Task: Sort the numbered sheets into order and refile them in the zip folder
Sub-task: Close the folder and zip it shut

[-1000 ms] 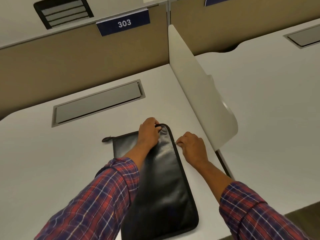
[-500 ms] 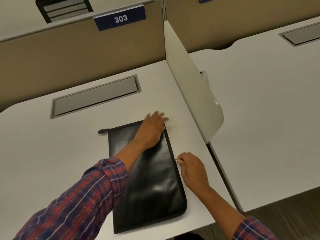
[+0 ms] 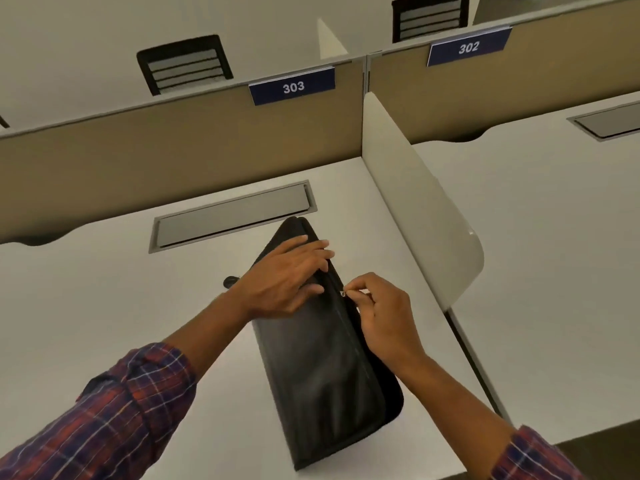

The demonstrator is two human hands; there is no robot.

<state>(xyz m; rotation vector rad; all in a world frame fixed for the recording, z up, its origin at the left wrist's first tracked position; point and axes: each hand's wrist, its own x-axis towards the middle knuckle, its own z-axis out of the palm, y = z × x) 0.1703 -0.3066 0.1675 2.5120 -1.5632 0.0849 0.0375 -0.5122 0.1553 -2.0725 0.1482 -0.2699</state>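
Zip folder [image 3: 322, 368] rotated; right hand [image 3: 384, 317] pinches pull [image 3: 343, 293] (tiny, half-hidden).

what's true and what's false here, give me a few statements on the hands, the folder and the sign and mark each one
1. The right hand pinches the zip pull on the folder. True.
2. The left hand is off the folder. False: it rests on top of it.
3. The sign over this desk reads 305. False: it reads 303.
4. A divider stands to the right of the folder. True.
5. The folder is black. True.
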